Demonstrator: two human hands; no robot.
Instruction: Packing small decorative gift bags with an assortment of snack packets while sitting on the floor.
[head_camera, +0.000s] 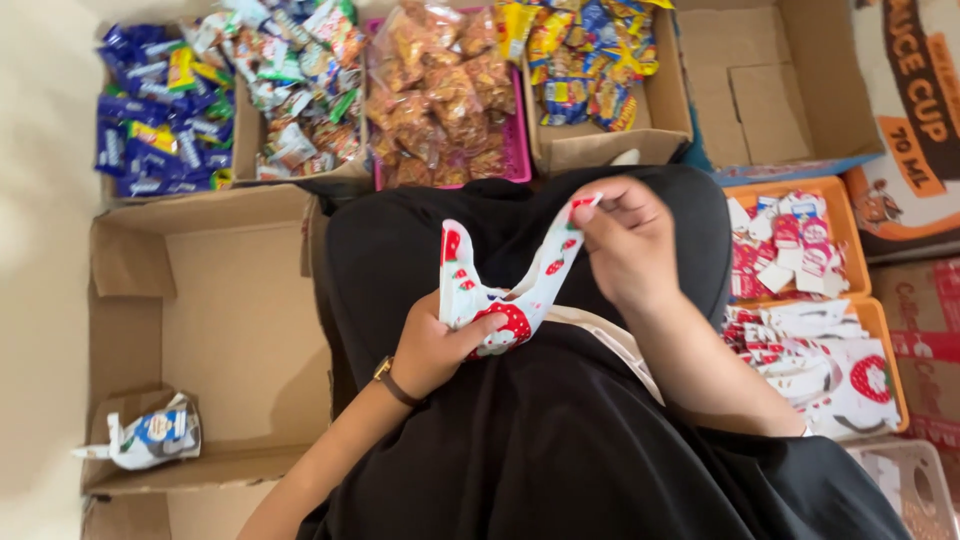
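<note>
My left hand grips the bottom of a white paper bag with red strawberry print, thumb across its front. My right hand pinches the bag's upper edge and holds its mouth apart. The bag hangs over my lap, which is covered in black cloth. A watch with a brown strap sits on my left wrist.
A large cardboard box at left holds one filled white bag. Boxes of wrapped sweets, a pink basket of snack packets and a further sweets box line the top. Orange trays with matching bags stand at right.
</note>
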